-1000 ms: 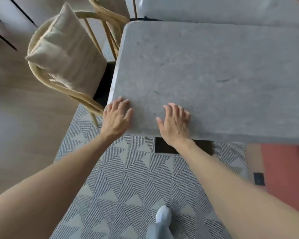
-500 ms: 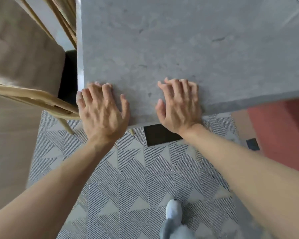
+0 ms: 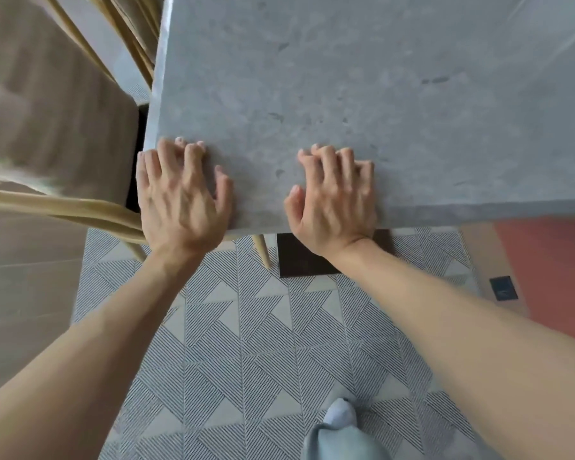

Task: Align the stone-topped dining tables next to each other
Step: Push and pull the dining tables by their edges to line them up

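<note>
1. Pressing down on the near edge of the stone-topped dining table (image 3: 362,94), both hands sit palm-down with fingers bent and spread over the grey slab, holding nothing between them
2. The left hand (image 3: 180,197) rests at the near left corner, its outer fingers right at the side edge; the right hand (image 3: 336,197) rests further along the same edge, well apart from the left
3. The table fills the upper part of the view above a patterned rug (image 3: 263,343), with a rattan chair (image 3: 57,207) and its cushion (image 3: 54,104) just beside the left edge; a second table cannot be picked out here with any certainty
4. The slab looks thick, rigid and heavy, with a smooth top that flat palms may slide across
5. A firmer hold would likely come from hooking fingers under the near edge, or pushing square against its face
6. The dark base (image 3: 299,257) on the rug may drag, and the chair looks close enough to get caught
</note>
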`<state>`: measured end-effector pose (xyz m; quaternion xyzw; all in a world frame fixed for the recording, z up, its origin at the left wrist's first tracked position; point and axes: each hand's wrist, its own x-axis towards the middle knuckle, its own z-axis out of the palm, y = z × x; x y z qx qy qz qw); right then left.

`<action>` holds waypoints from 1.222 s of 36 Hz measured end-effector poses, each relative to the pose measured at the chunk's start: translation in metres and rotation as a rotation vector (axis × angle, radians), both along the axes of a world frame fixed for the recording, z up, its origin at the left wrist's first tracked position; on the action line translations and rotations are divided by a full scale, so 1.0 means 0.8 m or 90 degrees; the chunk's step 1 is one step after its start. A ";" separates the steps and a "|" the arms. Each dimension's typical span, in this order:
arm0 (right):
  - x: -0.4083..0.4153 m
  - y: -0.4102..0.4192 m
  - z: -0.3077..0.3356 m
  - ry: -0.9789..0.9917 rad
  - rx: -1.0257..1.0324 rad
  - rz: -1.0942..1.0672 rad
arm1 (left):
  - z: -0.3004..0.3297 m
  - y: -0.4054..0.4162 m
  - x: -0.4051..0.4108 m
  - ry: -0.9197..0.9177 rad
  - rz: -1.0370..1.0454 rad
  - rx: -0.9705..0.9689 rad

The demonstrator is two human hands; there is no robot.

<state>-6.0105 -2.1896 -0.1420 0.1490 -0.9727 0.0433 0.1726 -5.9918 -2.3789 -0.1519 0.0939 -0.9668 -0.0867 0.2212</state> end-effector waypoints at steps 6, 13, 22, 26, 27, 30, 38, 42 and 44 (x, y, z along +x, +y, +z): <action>-0.003 -0.001 0.000 0.006 0.005 0.000 | 0.001 -0.003 -0.002 0.007 -0.010 0.013; 0.001 -0.003 0.002 -0.003 0.021 -0.003 | 0.002 -0.007 0.001 -0.007 -0.023 0.017; 0.001 -0.002 -0.003 -0.001 0.034 -0.019 | -0.003 -0.010 -0.003 -0.012 -0.036 -0.009; 0.003 -0.006 0.010 -0.072 0.062 -0.049 | 0.006 -0.010 -0.003 -0.070 -0.038 -0.043; 0.005 -0.006 0.016 -0.094 0.074 -0.060 | 0.013 -0.009 -0.003 -0.103 -0.050 -0.049; 0.012 -0.011 0.041 -0.179 0.098 -0.069 | 0.038 -0.016 0.003 -0.234 -0.126 -0.084; 0.042 0.019 0.173 -0.564 0.035 0.008 | 0.172 -0.034 0.000 -0.632 -0.228 -0.004; 0.045 0.083 0.251 -0.585 -0.004 -0.037 | 0.245 0.001 -0.024 -0.595 -0.247 0.066; 0.033 0.123 0.296 -0.572 -0.034 -0.080 | 0.279 0.028 -0.051 -0.550 -0.272 0.099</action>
